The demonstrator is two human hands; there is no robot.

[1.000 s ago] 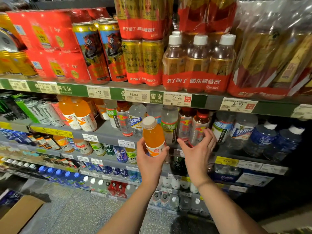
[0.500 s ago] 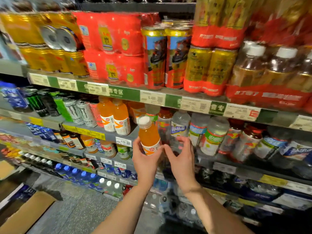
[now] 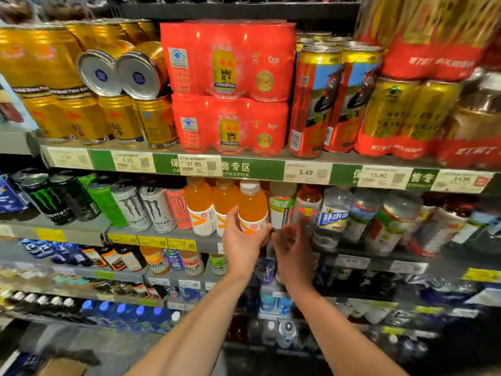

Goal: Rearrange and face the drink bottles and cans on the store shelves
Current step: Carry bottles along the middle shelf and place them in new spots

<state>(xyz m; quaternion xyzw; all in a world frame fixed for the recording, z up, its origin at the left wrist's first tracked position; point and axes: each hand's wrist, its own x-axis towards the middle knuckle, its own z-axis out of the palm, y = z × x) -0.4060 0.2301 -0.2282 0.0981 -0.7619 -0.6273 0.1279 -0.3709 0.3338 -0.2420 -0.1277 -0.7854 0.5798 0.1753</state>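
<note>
Just left of the left hand's fingers stand two more orange bottles (image 3: 200, 210) with white labels, shoulder to shoulder on the shelf (image 3: 168, 234), and the held bottle sits tight against the nearer one. Farther left of the fingers are white energy cans (image 3: 151, 210), a pink can (image 3: 180, 207) and black and green cans (image 3: 54, 199). Just right of the fingers a bottle with a green and white label (image 3: 282, 210) stands close beside the held one, then a red-capped bottle (image 3: 307, 204) and clear water bottles (image 3: 334, 213). Above the fingers runs the green price strip (image 3: 244, 168) of the upper shelf, loaded with red multipacks (image 3: 230, 85) and gold cans (image 3: 122, 118); it hangs close over the bottle caps.

The orange drink bottle (image 3: 252, 210) stands upright, long axis vertical, white cap up, its label facing outward toward the camera. It is at the front edge of the middle shelf, third in the orange row.

The left hand (image 3: 240, 245) grips this bottle low on its label, thumb on the left side and fingers wrapped round the right and the base. The right hand (image 3: 294, 253) is just right of it, below the neighbouring bottles, blurred by motion; its fingers look loosely spread and I cannot tell whether they touch anything.
</note>
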